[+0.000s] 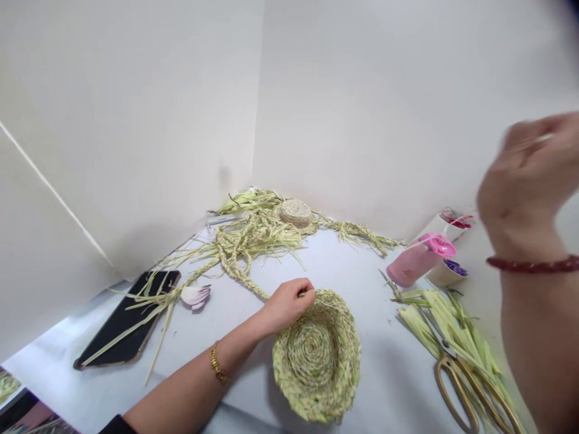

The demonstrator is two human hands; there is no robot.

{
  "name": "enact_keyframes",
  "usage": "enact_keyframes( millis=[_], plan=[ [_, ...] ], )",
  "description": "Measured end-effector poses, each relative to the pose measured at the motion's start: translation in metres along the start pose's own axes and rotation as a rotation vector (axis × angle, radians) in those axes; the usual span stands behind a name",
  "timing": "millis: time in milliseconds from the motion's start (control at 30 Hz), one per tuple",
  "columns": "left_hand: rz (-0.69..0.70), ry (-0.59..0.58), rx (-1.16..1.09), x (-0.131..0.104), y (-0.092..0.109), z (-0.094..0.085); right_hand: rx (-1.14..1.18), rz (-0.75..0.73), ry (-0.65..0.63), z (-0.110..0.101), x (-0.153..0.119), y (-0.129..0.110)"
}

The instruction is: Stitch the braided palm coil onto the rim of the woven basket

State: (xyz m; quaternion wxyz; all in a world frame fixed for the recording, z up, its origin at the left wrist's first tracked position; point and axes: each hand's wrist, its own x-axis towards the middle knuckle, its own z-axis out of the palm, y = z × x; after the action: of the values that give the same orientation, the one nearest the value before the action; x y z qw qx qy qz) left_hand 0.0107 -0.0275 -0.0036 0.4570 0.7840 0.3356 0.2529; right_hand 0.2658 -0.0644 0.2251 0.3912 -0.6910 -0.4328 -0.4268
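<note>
Woven bowl (312,355) sits at the near middle of the tabletop (384,337), hollow facing up; taking it as the centre of the dial, the left hand (289,304) pinches its rim at 11 o'clock. Close by that grip, a plaited cord (251,286) runs off toward 10 o'clock and joins a loose tangle of braids (260,232) at 11. The right hand (527,169) is lifted at 2 o'clock, well apart from the bowl, its fingers curled and blurred; whether they hold anything cannot be told.

Trouble would most likely start at the rim: if the pinch slackened, the cord could slide out of line and leave a gap or pucker in the edge. Pulling too hard might instead warp the soft wall into an oval. The tangle is a second hazard, since a tug on the cord could snag there and drag the small straw hat (296,212), near 12 o'clock. A careless swing down of the raised hand could knock the pink bottle (409,265) at 2 o'clock or catch the scissors (447,348) lying among green husks (470,337) at 3. Strands crossing the phone (131,319), at 9 o'clock, might shift it if yanked
</note>
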Motion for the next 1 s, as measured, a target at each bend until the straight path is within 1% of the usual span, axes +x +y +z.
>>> enact_keyframes(
  millis=[33, 67, 100, 167, 200, 233, 267, 300, 367, 467, 533, 600, 700, 767, 833, 900, 933, 1000],
  plan=[
    [0.011, 0.008, 0.013, 0.0, 0.001, 0.0, 0.024, 0.065, -0.233, -0.001, -0.019, -0.008],
    [0.024, 0.015, 0.025, -0.001, 0.001, 0.001, 0.136, 0.041, -0.647, 0.001, -0.043, -0.017],
    [0.038, 0.021, 0.033, -0.001, 0.002, 0.001, 0.225, -0.02, -0.872, 0.005, -0.069, -0.026],
    [0.062, 0.026, 0.037, -0.001, 0.002, 0.001, 0.344, -0.116, -1.129, 0.017, -0.118, -0.041],
    [0.069, 0.023, 0.036, -0.001, 0.002, 0.001, 0.472, -0.167, -1.307, 0.023, -0.139, -0.046],
    [0.072, 0.014, 0.033, -0.001, 0.003, 0.001, 0.56, -0.187, -1.404, 0.029, -0.154, -0.049],
    [0.072, 0.002, 0.03, -0.001, 0.003, 0.001, 0.603, -0.212, -1.452, 0.034, -0.166, -0.05],
    [0.071, -0.009, 0.026, -0.001, 0.003, 0.001, 0.63, -0.242, -1.476, 0.037, -0.173, -0.05],
    [0.07, -0.018, 0.019, -0.001, 0.003, 0.001, 0.58, -0.333, -1.428, 0.038, -0.18, -0.051],
    [0.069, -0.015, 0.011, 0.0, 0.003, 0.001, 0.317, -0.561, -1.294, 0.036, -0.184, -0.052],
    [0.064, -0.027, 0.011, 0.001, 0.003, 0.0, 0.144, -0.648, -1.218, 0.035, -0.186, -0.051],
    [0.057, -0.041, 0.009, 0.001, 0.003, -0.001, 0.043, -0.644, -1.162, 0.038, -0.184, -0.043],
    [0.049, -0.052, 0.002, 0.001, 0.003, -0.002, -0.084, -0.565, -1.073, 0.044, -0.17, -0.02],
    [0.051, -0.047, -0.004, 0.001, 0.002, -0.002, -0.19, -0.522, -0.977, 0.044, -0.156, -0.002],
    [0.055, -0.047, -0.011, 0.0, 0.002, -0.001, -0.287, -0.539, -0.849, 0.04, -0.145, 0.011],
    [0.057, -0.057, -0.015, 0.0, 0.003, 0.0, -0.344, -0.591, -0.739, 0.033, -0.136, 0.017],
    [0.057, -0.064, -0.016, -0.001, 0.004, 0.0, -0.355, -0.612, -0.712, 0.03, -0.132, 0.017],
    [0.053, -0.074, -0.021, -0.001, 0.006, -0.001, -0.368, -0.608, -0.709, 0.025, -0.128, 0.014]
  ],
)
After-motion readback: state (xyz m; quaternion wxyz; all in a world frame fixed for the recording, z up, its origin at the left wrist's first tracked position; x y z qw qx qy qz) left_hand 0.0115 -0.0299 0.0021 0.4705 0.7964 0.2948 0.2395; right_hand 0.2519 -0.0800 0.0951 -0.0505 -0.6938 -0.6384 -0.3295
